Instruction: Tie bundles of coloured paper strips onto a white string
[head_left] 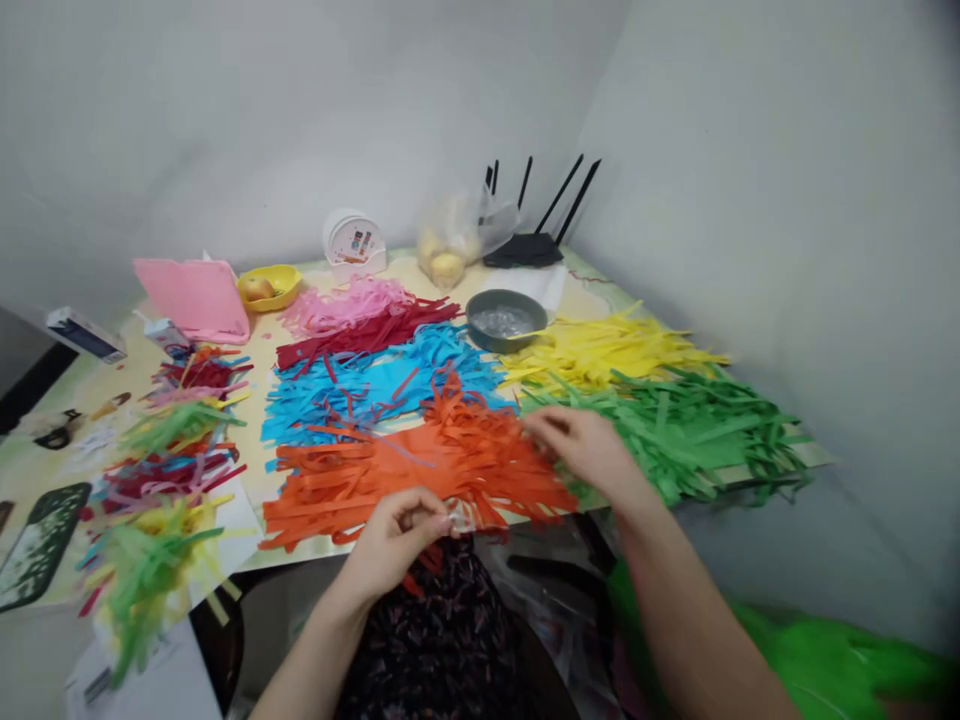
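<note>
My left hand (401,540) is closed in a pinch at the table's front edge, with a small clear piece, perhaps plastic, (460,521) at its fingertips. Just in front of it lies a heap of orange fringed paper (427,450), some strips hanging over the edge towards my lap. My right hand (589,450) reaches over the right end of the orange fringe. Its thumb and fingers are drawn together there, and what they pinch is too small to make out. Green fringed paper (690,435) lies right beside that hand.
Behind are blue (382,380), yellow (611,350), dark red (367,335) and pink fringed paper (352,300), and a grey bowl (506,320) with clear beads. At left lie a multicoloured fringe strip (161,480), a phone (45,545) and a pink tablet case (196,298). A black router (525,250) stands behind.
</note>
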